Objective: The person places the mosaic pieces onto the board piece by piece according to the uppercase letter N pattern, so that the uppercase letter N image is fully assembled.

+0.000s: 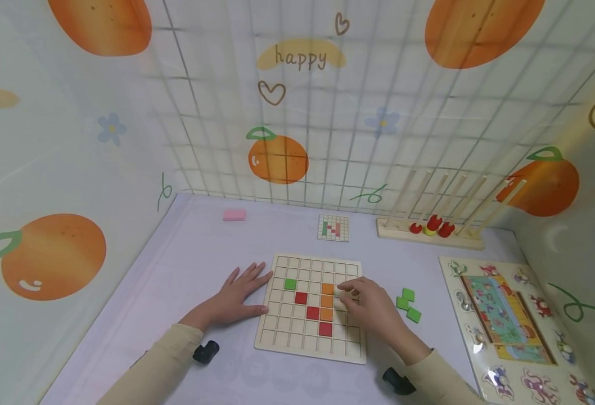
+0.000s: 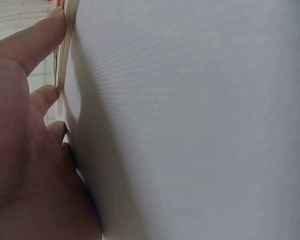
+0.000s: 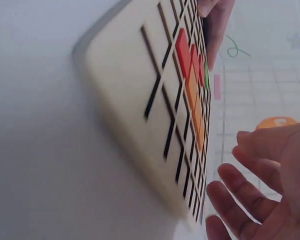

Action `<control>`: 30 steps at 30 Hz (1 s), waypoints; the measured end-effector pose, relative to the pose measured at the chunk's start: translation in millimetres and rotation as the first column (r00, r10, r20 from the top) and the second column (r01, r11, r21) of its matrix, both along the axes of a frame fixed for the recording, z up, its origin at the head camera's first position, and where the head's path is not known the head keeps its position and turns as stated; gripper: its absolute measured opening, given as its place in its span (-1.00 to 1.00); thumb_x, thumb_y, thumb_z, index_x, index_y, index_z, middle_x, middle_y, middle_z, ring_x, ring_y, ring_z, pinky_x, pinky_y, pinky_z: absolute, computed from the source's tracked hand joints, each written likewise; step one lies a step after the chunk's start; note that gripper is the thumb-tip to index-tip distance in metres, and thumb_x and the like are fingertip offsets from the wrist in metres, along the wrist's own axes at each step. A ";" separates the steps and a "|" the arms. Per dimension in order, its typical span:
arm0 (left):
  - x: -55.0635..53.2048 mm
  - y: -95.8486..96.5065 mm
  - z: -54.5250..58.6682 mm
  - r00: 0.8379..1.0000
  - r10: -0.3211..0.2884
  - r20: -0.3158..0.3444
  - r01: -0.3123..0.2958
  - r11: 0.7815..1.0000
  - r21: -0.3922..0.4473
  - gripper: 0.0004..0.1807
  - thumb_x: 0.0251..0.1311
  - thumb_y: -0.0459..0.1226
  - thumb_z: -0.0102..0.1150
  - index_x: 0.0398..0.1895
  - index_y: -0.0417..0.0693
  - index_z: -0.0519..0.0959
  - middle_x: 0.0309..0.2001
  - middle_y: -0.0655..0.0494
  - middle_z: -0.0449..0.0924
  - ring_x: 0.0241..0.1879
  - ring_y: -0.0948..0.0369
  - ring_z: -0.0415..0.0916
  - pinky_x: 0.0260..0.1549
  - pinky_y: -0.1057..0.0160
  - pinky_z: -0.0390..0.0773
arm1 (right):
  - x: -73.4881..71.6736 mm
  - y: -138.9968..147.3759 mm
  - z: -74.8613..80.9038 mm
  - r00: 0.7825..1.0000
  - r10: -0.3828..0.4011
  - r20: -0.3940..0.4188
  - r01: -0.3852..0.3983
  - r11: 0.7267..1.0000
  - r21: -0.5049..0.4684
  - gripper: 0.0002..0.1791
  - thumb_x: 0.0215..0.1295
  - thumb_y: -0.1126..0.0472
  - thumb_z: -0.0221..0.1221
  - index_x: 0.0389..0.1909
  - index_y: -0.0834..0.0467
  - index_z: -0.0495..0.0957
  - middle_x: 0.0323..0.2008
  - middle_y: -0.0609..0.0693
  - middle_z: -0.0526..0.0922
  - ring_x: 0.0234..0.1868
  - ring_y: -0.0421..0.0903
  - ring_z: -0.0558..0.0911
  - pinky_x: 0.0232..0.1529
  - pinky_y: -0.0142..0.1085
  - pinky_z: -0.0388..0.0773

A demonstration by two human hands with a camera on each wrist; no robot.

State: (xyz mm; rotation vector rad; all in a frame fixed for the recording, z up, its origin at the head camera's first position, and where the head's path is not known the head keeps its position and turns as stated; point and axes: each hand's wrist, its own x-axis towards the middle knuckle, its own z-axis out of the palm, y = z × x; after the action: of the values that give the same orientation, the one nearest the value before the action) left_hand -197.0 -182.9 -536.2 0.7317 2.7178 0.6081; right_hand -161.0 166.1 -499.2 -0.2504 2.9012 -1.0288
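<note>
A wooden grid board point(image 1: 287, 337) lies flat in the middle of the table. It holds one green square tile point(image 1: 289, 284), three red tiles point(image 1: 313, 313) stepping down diagonally, and three orange tiles point(image 1: 327, 302) in a column. Fingers spread, my left hand point(image 1: 234, 298) rests on the table, its thumb and a fingertip touching the board's left edge. Over the right part of the board hovers my right hand point(image 1: 370, 304), fingers loosely bent beside the orange column. The right wrist view shows no tile in that hand point(image 3: 270, 175). Three loose green tiles point(image 1: 402, 304) lie right of the board.
Behind the board lies a small pattern card point(image 1: 333, 228), with a pink block point(image 1: 234, 215) farther left. A wooden peg stand point(image 1: 429, 239) with red and yellow beads is at the back right. An animal puzzle board point(image 1: 479, 349) lies at the right. Printed fabric walls surround the table.
</note>
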 end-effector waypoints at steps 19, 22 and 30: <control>1.5 0.8 3.1 1.000 0.004 0.006 -0.004 1.000 0.011 -0.04 0.27 0.26 0.19 0.64 0.17 0.10 0.65 0.05 -0.16 0.63 0.03 -0.34 0.53 -0.16 -0.41 | 22.3 73.5 4.3 0.996 -0.064 -0.063 0.070 0.994 0.087 -0.76 0.32 0.20 0.34 -0.01 0.08 0.72 -0.06 -0.03 0.69 -0.10 -0.06 0.64 -0.08 -0.04 0.62; 1.1 0.4 2.0 1.000 0.006 0.005 -0.006 1.000 0.009 -0.04 0.27 0.28 0.18 0.64 0.18 0.10 0.65 0.06 -0.17 0.63 0.03 -0.34 0.53 -0.16 -0.41 | 24.0 85.8 1.9 0.995 -0.077 -0.058 0.083 0.991 0.103 -0.75 0.32 0.20 0.35 0.00 0.09 0.72 -0.07 -0.01 0.68 -0.10 -0.05 0.65 -0.05 0.01 0.63; -0.1 -0.3 0.6 1.000 0.001 0.001 -0.001 1.000 0.014 -0.04 0.26 0.29 0.17 0.64 0.20 0.09 0.65 0.07 -0.17 0.63 0.04 -0.34 0.53 -0.16 -0.42 | 28.7 113.4 -6.6 0.994 -0.109 0.001 0.107 0.984 0.144 -0.68 0.25 0.17 0.39 0.00 0.16 0.72 -0.02 0.16 0.66 0.05 0.20 0.61 0.07 0.19 0.54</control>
State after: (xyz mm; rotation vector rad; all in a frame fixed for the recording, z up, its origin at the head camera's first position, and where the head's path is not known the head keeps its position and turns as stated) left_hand -197.0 -183.2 -535.7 0.7338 2.7154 0.6283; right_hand -132.3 279.4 -505.8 -0.0818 2.9914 -0.8255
